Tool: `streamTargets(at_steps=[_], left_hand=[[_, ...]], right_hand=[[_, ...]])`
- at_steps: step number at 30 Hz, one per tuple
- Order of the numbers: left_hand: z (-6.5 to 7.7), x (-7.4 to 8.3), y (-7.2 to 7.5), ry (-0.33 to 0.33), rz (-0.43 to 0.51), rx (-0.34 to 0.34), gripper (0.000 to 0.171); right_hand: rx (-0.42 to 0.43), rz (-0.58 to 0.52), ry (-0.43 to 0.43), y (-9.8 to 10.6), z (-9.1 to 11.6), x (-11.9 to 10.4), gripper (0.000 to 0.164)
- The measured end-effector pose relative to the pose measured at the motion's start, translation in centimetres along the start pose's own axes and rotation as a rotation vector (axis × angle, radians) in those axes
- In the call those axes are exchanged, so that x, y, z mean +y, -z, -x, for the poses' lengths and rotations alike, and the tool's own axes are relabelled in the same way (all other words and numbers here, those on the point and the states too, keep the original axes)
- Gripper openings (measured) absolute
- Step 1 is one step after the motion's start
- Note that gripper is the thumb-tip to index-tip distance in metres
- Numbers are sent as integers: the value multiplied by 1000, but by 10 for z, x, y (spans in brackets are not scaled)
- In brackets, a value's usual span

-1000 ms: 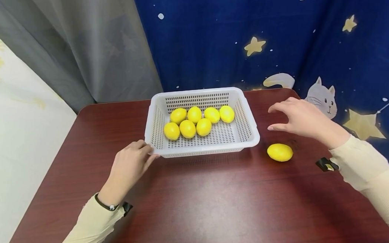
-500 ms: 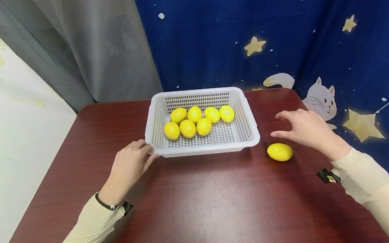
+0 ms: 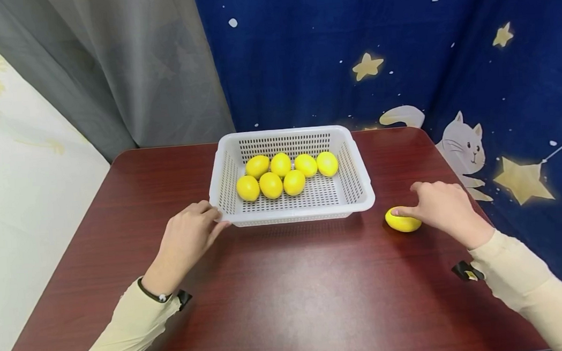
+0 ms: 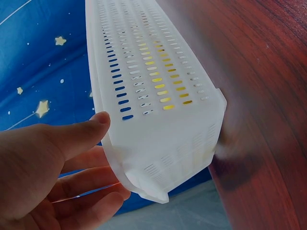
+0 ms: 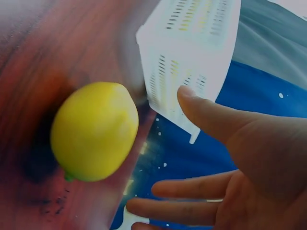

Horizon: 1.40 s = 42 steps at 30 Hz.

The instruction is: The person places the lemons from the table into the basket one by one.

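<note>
A white perforated plastic basket [image 3: 293, 215] stands on the table with several yellow lemons [image 3: 271, 186] inside, in two rows. My left hand [image 3: 185, 240] holds the basket's near left corner; in the left wrist view its thumb [image 4: 91, 132] lies on one side of the rim and the fingers on the other. To the right of the basket a single lemon [image 3: 402, 223] lies on the table. Over that lemon hovers my right hand [image 3: 447, 208], thumb and fingers spread apart. The right wrist view shows a gap between this hand and the lemon [image 5: 96, 132].
The dark red wooden table [image 3: 308, 302] ends at a blue star-patterned curtain [image 3: 297, 51] and a grey curtain [image 3: 158, 70] behind the basket. A pale wall [image 3: 17, 213] borders the left side.
My right hand has moved down and toward the front, from beyond the single lemon to just above it. The left hand, basket and lemons have stayed in place.
</note>
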<state>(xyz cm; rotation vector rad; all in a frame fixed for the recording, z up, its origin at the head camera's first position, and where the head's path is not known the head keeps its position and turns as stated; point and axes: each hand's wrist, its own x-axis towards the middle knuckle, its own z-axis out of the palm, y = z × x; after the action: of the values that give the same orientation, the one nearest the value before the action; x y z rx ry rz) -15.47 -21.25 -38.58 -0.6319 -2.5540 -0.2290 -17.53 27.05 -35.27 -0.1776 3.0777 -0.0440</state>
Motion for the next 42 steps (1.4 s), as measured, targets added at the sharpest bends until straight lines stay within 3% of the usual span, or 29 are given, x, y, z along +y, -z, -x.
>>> streamTargets(at_steps=[5,21,42], left_hand=[[0,0,1,0,-2,-2,23],[-1,0,0,0,-4,-10,23],[0,1,2,8,-7,-18,23]], right_hand=[[-41,-27,-48,-8,5,1,63],[-60,-11,-87,-34,5,0,65],[-36,-26,-72,-37,4,-1,58]])
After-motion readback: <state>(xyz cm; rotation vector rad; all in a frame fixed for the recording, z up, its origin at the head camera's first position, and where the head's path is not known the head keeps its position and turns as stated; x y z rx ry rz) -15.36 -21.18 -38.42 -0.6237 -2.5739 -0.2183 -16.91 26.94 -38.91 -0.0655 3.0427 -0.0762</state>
